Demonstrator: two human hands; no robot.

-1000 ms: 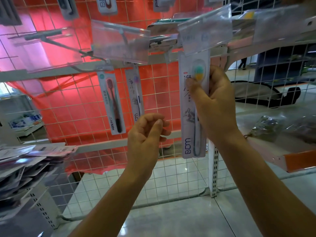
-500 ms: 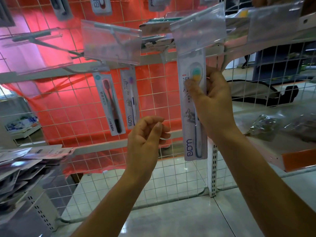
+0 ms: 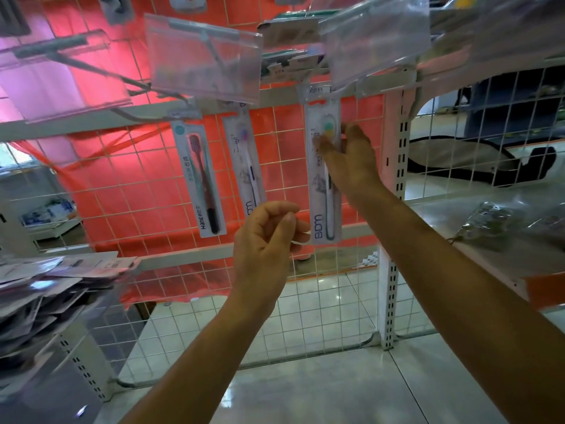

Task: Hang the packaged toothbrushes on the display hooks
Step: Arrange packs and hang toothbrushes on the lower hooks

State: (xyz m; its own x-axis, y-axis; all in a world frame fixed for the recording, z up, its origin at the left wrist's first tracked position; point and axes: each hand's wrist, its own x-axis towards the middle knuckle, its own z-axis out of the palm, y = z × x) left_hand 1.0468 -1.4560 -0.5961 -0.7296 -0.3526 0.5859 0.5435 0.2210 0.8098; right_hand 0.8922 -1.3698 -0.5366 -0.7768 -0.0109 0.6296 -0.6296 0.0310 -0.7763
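**Seat it square**

Right hand [image 3: 348,157] pinches the toothbrush pack [image 3: 324,215] by its brush head, under the clear price flap [image 3: 374,41]. Left hand [image 3: 264,240] hovers curled, empty. Best push it fully along the hidden hook before releasing.

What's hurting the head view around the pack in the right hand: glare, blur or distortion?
Head view: all three. The clear tag holder above the pack is hazy with reflections; the right hand pinching it is blurred; the shelf rail bows from the wide lens; pink backlight tints the left.
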